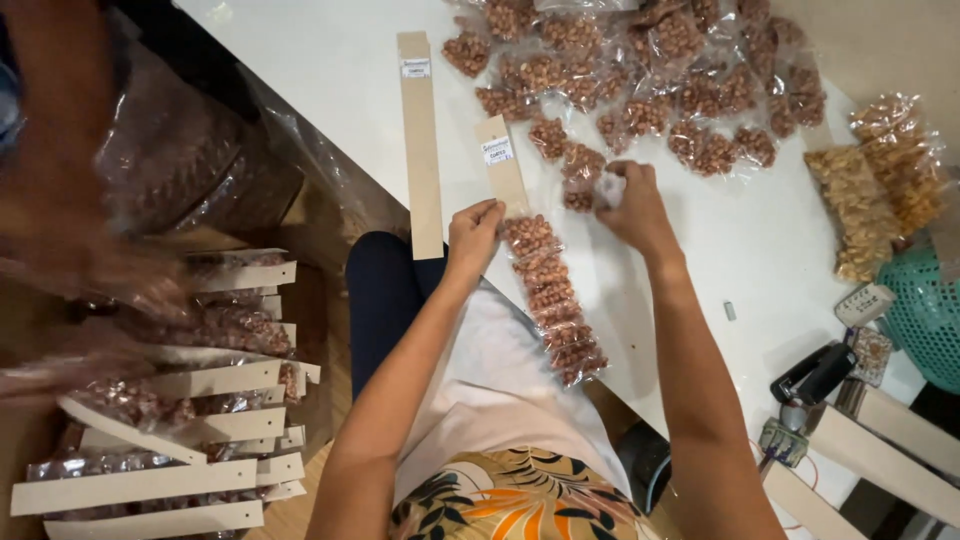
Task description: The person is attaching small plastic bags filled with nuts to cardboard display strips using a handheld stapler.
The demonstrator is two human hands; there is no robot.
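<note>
Left hand (472, 232) pinches the cardboard strip (502, 164) where peanut packets (552, 298) hang off the white table's (330, 70) near edge, light, floppy, best held by the stiff card, while the right hand (634, 208) fingers close on one small packet (610, 188).

A long bare cardboard strip (421, 145) with a small white label lies on the white surface (330, 70), toward its left edge. Many small clear bags of brown nuts (640, 70) are heaped at the far edge. Near the right edge sit clear bags of paler nuts (880, 190), with a teal mesh basket (925, 310) just beside them. A black stapler (815, 375) rests near the near right corner, next to more cardboard strips (890, 455). Off the left edge, finished strips of bagged nuts (190, 430) are piled in a box.
</note>
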